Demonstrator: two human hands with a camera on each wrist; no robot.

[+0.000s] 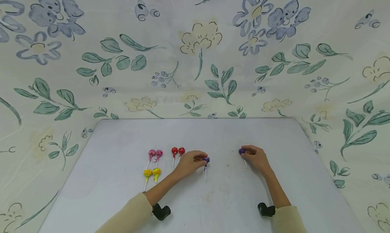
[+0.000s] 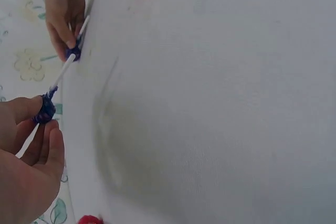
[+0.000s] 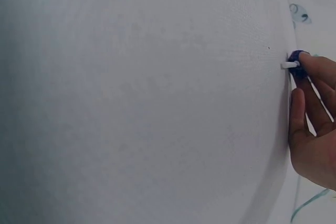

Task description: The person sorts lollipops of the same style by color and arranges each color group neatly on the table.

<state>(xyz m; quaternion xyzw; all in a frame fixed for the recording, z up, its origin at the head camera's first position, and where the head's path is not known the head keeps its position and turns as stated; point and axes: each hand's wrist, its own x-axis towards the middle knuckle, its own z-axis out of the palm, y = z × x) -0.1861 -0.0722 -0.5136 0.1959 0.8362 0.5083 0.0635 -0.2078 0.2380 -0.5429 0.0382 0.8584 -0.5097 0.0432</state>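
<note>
My left hand (image 1: 190,163) pinches a purple-wrapped lollipop (image 1: 206,160) by its head between thumb and fingers, the white stick pointing toward me. Further right, my right hand (image 1: 256,157) pinches another purple lollipop (image 1: 242,151) by the head, its stick slanting down. In the left wrist view the left lollipop (image 2: 46,109) is held clear of the fingers' base, with the right hand (image 2: 65,17) behind it. The right wrist view shows the right lollipop (image 3: 298,64) at the thumb tip. Just left of my left hand lie two red lollipops (image 1: 174,151), their sticks partly hidden.
Two pink lollipops (image 1: 152,153) lie side by side left of the red ones. Below them are two yellow lollipops (image 1: 147,173), one stick partly covered by my left arm. All rest on a white table (image 1: 122,135) backed by flowered cloth (image 1: 170,64).
</note>
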